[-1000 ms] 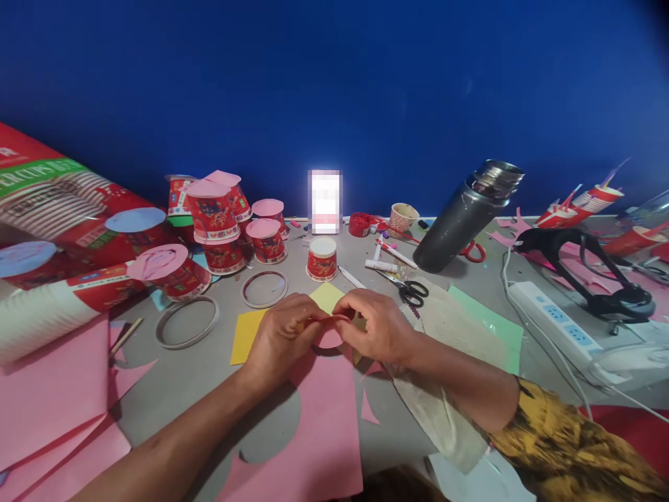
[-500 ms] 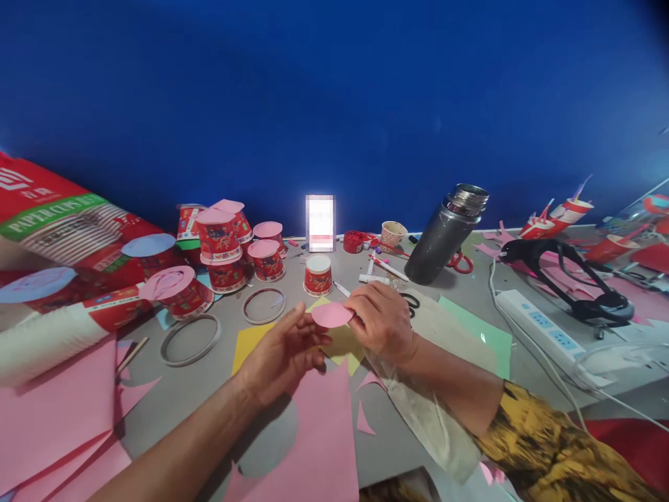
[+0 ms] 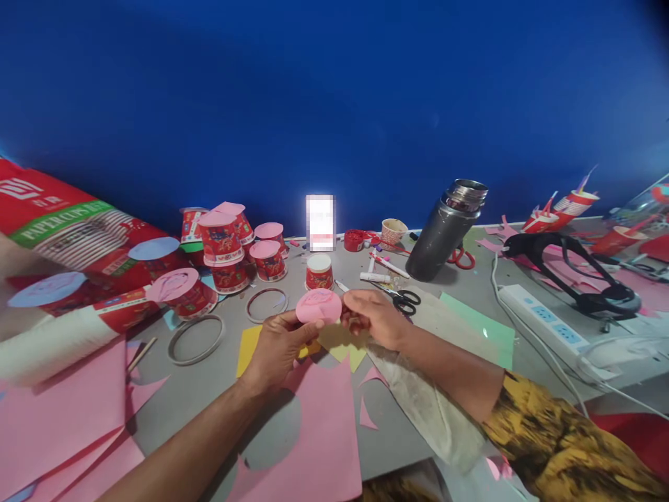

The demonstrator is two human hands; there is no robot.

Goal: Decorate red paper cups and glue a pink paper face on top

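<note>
A pink paper disc [image 3: 318, 307] with reddish swirls drawn on its face is held up over the desk. My left hand [image 3: 277, 348] pinches its lower left, thumb in front and fingers behind. At the disc's right edge, my right hand [image 3: 379, 317] has its fingers curled, with the fingertips against the rim. Just behind stands an upturned red patterned paper cup [image 3: 319, 273] with a white base. Below my hands lies a pink sheet [image 3: 324, 432] with a rounded cut-out, over yellow paper [image 3: 248, 348]. Black-handled scissors [image 3: 406, 301] rest beyond my right hand.
Several red cups topped with pink discs [image 3: 219, 240] stand at left, near tape rings [image 3: 196, 340] and a pack of paper cups [image 3: 67, 216]. A dark flask [image 3: 442, 233], a power strip [image 3: 543, 321] and a black head strap [image 3: 575, 279] are at right. A cloth [image 3: 433, 411] lies beside my right forearm.
My left hand has closed on the pink disc, which has tilted up to show its drawn face and moved slightly left. My right hand has shifted to its edge, uncovering the scissors.
</note>
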